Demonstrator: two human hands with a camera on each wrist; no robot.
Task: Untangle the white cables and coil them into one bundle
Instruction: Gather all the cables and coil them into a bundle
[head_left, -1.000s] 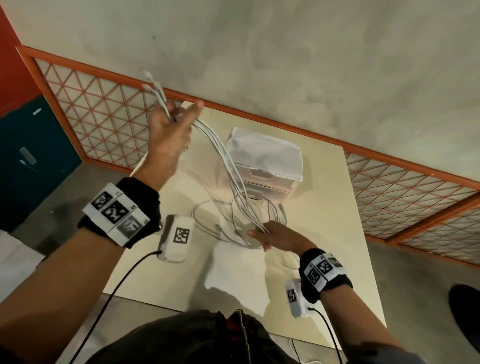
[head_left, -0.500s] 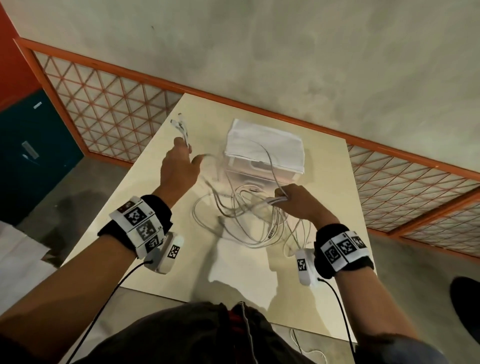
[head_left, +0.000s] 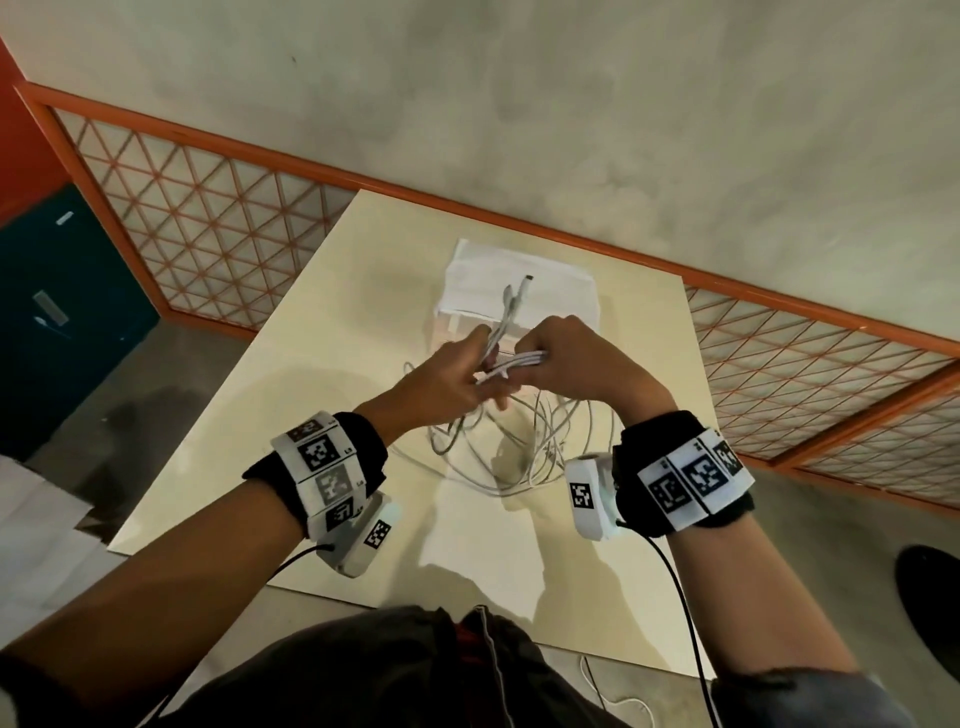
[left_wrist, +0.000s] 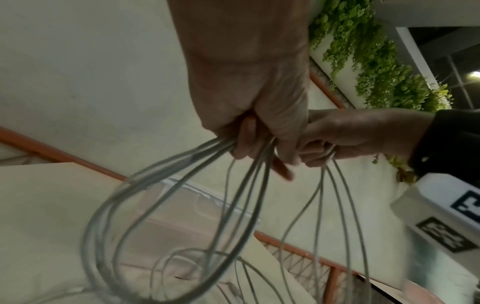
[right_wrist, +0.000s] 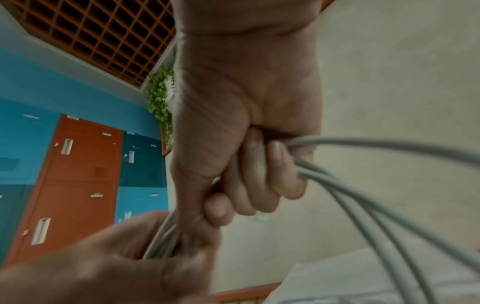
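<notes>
Both hands raised together above the cream table (head_left: 291, 415), nearly touching, so that the gathered strands pass from one grip to the other without slack escaping. Left hand (head_left: 441, 382) clamped on the white cables (head_left: 511, 361) near their plug ends, connectors poking up and away toward the white box (head_left: 561, 280), probably to keep the ends even while the rest is wound. Right hand (head_left: 576, 364) curled round the same cluster just beside it, fingers (right_wrist: 262, 170) wrapped over several strands, likely pinning a fresh turn. Below, long loops hanging from both fists and pooling on the table, loose and crossing. Judged from this: untangling mostly done, coiling only begun. Kept over the table centre, presumably so trailing loops drag freely, not snag an edge.
</notes>
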